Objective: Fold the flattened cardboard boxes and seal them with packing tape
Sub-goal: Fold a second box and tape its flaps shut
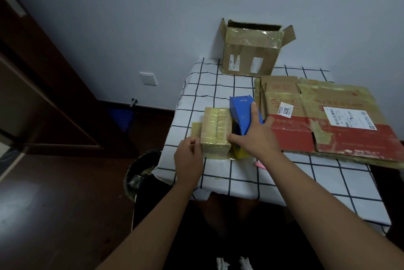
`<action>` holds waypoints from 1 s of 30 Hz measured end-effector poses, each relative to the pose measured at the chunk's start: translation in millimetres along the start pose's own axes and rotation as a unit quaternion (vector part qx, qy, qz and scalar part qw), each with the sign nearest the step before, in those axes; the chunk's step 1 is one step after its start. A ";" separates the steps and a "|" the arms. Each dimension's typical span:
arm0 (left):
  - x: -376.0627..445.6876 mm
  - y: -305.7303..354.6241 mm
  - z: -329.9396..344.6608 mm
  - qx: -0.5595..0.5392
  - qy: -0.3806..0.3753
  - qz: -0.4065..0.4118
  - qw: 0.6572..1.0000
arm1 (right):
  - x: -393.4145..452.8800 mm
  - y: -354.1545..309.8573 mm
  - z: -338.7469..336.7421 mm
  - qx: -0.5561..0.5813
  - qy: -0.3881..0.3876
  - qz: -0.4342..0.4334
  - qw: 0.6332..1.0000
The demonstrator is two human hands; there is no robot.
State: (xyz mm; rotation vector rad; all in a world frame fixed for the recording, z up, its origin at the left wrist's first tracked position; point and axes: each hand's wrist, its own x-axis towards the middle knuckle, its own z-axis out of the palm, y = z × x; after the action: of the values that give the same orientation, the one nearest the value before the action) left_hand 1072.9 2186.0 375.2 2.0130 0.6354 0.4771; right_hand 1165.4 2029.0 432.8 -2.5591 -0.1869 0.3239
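A dark waste bin (140,173) is seen nearest, on the floor at the table's near-left corner, with crumpled scraps inside. On the table (251,173), covered by a white grid-patterned cloth, a small tape-covered box (216,132) is steadied at its near-left corner by the left hand (189,160), whose fingers are curled against it. Just right of the box, a blue tape dispenser (244,116) is gripped by the right hand (254,136), the thumb touching the box's right side. Further right, flattened cardboard boxes (328,116) are stacked. At the far edge, an open cardboard box (251,51) is stood against the wall; its contents cannot be made out.
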 end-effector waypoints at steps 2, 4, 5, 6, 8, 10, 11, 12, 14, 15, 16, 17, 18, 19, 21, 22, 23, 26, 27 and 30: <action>-10.1 4.0 3.7 0.017 0.005 0.002 1.000 | -0.1 0.8 0.7 -0.003 0.003 0.000 1.000; -18.5 7.3 6.2 0.040 -0.005 0.018 0.999 | 0.2 1.0 1.5 -0.005 0.005 0.001 1.000; -21.4 8.6 6.5 0.057 -0.019 0.028 0.998 | 0.5 1.1 1.7 -0.006 0.005 0.001 1.000; -23.0 7.9 6.4 0.078 -0.033 0.040 0.996 | 0.9 0.9 2.2 -0.007 0.004 0.002 1.000; -22.6 7.8 3.8 0.134 -0.054 0.075 0.987 | 0.8 0.6 2.7 -0.010 0.004 0.002 1.000; -19.2 3.5 3.5 0.224 -0.053 0.142 0.963 | 0.8 0.0 3.2 -0.013 0.005 0.004 1.000; -17.8 1.2 3.8 0.262 -0.051 0.165 0.950 | 0.6 -0.4 3.6 -0.014 0.005 0.005 1.000; -16.5 -1.7 4.3 0.289 -0.046 0.175 0.940 | 0.7 -0.8 4.2 -0.015 0.006 0.006 1.000; -15.2 -4.8 6.3 0.316 -0.035 0.188 0.929 | 0.4 -1.6 4.5 -0.013 0.009 0.005 1.000; -13.8 -6.7 8.0 0.323 -0.021 0.194 0.926 | 0.0 -1.4 4.4 -0.012 0.012 0.005 1.000; -12.6 -5.7 8.7 0.326 -0.012 0.202 0.923 | -0.1 -0.8 4.8 -0.013 0.014 0.006 1.000; -10.6 -3.1 9.6 0.329 -0.008 0.213 0.920 | -0.7 -0.1 5.1 -0.014 0.016 0.008 1.000; -8.4 0.7 10.5 0.331 -0.013 0.220 0.918 | -1.0 0.7 5.5 -0.015 0.015 0.008 1.000; -6.9 5.1 12.1 0.333 -0.024 0.217 0.917 | -1.2 1.1 5.3 -0.013 0.013 0.007 1.000; -4.7 13.3 14.9 0.342 -0.037 0.202 0.917 | -0.6 2.9 3.5 0.008 0.002 0.008 1.000; -3.5 15.9 16.3 0.350 -0.037 0.201 0.914 | -0.1 3.7 1.1 0.031 -0.006 0.011 0.999; -2.6 17.7 17.9 0.359 -0.036 0.206 0.910 | 0.6 4.7 -2.0 0.057 -0.015 0.014 0.998; -1.8 19.8 24.0 0.375 -0.037 0.205 0.903 | 3.5 6.7 -9.6 0.099 -0.030 -0.004 0.995; -2.1 20.1 26.9 0.374 -0.038 0.193 0.906 | 3.9 6.7 -11.3 0.103 -0.029 -0.016 0.994; -3.3 23.1 32.3 0.359 -0.037 0.158 0.919 | 3.3 7.0 -12.7 0.138 -0.027 -0.028 0.990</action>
State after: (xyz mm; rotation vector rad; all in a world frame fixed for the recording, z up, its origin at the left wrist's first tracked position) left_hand 1094.2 2152.5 379.4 2.8462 0.4726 0.3791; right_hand 1172.4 2017.4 438.8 -2.2691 -0.2175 0.3716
